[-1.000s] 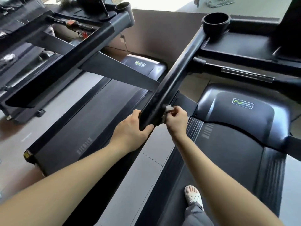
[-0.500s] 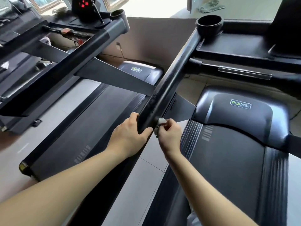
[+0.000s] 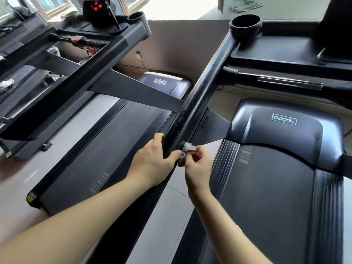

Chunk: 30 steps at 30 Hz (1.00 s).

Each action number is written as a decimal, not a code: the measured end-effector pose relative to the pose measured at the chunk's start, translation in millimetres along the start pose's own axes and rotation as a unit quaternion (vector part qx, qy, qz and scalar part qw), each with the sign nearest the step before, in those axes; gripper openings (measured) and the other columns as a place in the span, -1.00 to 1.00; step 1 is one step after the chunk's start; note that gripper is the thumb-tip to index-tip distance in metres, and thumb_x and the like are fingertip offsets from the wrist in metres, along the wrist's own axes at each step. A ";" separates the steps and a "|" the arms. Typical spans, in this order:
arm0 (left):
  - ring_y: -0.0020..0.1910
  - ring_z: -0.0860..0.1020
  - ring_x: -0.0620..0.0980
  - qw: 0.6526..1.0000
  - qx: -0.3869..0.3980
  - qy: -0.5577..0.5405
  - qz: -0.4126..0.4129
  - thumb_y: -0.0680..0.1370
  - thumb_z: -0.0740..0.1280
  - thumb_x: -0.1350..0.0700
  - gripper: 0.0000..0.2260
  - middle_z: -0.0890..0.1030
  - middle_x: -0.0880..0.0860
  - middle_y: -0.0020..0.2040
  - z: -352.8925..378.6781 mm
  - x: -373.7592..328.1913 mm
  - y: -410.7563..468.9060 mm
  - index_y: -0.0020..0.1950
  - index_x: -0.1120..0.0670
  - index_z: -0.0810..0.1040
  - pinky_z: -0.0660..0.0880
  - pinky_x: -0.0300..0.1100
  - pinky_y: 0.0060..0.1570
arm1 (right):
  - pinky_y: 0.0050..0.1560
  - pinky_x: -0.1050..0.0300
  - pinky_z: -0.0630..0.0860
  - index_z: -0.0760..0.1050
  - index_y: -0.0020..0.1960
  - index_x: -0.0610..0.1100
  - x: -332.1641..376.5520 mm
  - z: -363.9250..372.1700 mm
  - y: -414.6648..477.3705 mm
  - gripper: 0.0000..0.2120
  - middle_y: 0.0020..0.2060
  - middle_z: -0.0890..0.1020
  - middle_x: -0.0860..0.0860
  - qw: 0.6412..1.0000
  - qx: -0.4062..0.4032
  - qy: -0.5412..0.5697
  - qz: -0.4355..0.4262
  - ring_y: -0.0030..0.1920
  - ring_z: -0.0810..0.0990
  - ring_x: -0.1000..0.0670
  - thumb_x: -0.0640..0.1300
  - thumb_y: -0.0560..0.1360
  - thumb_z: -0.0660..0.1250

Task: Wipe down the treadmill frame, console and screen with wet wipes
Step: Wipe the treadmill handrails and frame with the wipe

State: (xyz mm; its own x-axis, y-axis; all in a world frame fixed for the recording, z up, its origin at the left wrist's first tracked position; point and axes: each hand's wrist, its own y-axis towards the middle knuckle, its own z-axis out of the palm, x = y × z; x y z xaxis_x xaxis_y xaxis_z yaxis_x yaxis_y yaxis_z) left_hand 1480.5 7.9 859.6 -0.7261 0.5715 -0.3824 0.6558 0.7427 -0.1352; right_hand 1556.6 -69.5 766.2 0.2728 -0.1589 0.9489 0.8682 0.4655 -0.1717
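Nearest: left hand [image 3: 152, 162], fingers and thumb wrapped round the near end of the black handrail [image 3: 200, 96]; right hand [image 3: 198, 168] just beside it, pinching a small bunched white wet wipe [image 3: 188, 146] against the rail's right edge near that end. Below and beyond: the treadmill's dark belt [image 3: 266, 197] and grey motor cover [image 3: 282, 138] with a green logo, the rail running up to a round cup holder [image 3: 244, 27] at the console tray [image 3: 276, 52]. Farther left: a second treadmill [image 3: 106, 141] alongside, red digits lit on its display [image 3: 95, 7].
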 end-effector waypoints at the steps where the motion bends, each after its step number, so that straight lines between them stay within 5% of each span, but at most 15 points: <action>1: 0.13 0.55 0.14 1.000 0.001 0.001 -0.003 0.58 0.32 -0.25 -0.56 0.57 -0.01 0.12 -0.2 0.2 -0.2 0.31 -0.03 0.35 0.44 -0.02 0.08 | -0.27 -0.03 0.57 0.49 -0.16 -0.24 0.0 0.3 10.2 -0.84 -0.34 0.59 -0.09 1.000 -0.005 -0.001 -0.013 -0.31 0.57 -0.04 -0.35 0.59 0.30; 7: 0.07 0.53 0.08 1.000 0.002 -0.004 0.003 0.59 0.30 -0.25 -0.58 0.54 -0.06 0.07 0.5 2.4 0.7 0.31 -0.05 0.34 0.46 -0.02 0.08 | -0.18 -0.15 0.55 0.47 -0.24 -0.04 11.7 6.2 100.1 -0.84 -0.35 0.58 -0.05 0.995 -0.102 -0.012 -0.008 -0.30 0.53 -0.03 -0.19 0.51 0.27; 13: 0.08 0.55 0.10 1.000 -0.003 -0.001 0.002 0.57 0.31 -0.25 -0.59 0.53 -0.06 0.07 1.0 2.2 0.8 0.29 -0.06 0.35 0.48 -0.01 0.08 | -0.26 -0.17 0.54 0.49 -0.16 -0.20 -5.3 1.5 8.1 -0.87 -0.34 0.58 -0.11 0.999 0.008 -0.031 -0.042 -0.30 0.53 -0.08 -0.29 0.57 0.29; 19: 0.07 0.54 0.09 1.000 -0.006 0.000 0.008 0.59 0.31 -0.23 -0.59 0.49 -0.08 0.03 2.3 2.8 1.6 0.31 -0.04 0.35 0.46 -0.02 0.07 | -0.26 -0.04 0.49 0.47 -0.17 -0.11 23.6 12.6 75.6 -0.82 -0.36 0.56 0.04 0.990 -0.105 -0.054 -0.076 -0.34 0.50 0.06 -0.27 0.59 0.31; 25: 0.06 0.57 0.15 1.000 -0.011 -0.001 0.011 0.55 0.32 -0.19 -0.65 0.50 -0.08 0.00 3.3 3.3 3.2 0.23 -0.07 0.36 0.46 -0.01 0.03 | -0.28 0.09 0.45 0.48 -0.12 -0.11 20.1 12.9 -8.1 -0.81 -0.33 0.55 0.11 0.984 0.002 -0.098 -0.150 -0.32 0.50 0.08 -0.36 0.59 0.29; 30: -0.03 0.50 0.08 1.000 -0.004 0.003 0.009 0.55 0.33 -0.18 -0.64 0.55 -0.06 0.05 2.7 3.8 4.6 0.25 -0.07 0.34 0.46 -0.03 0.02 | -0.27 -0.08 0.54 0.53 -0.03 -0.07 33.1 9.7 59.5 -0.91 -0.32 0.56 0.12 0.981 -0.051 -0.098 -0.160 -0.33 0.52 0.05 -0.21 0.64 0.32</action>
State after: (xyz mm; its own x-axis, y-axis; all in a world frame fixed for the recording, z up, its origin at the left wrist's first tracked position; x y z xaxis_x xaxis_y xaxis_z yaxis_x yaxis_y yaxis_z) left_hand 1481.2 12.5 855.1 -0.7158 0.5865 -0.3790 0.6669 0.7352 -0.1217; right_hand 1613.3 -38.6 789.9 -0.0959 -0.1083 0.9895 0.9360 0.3285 0.1267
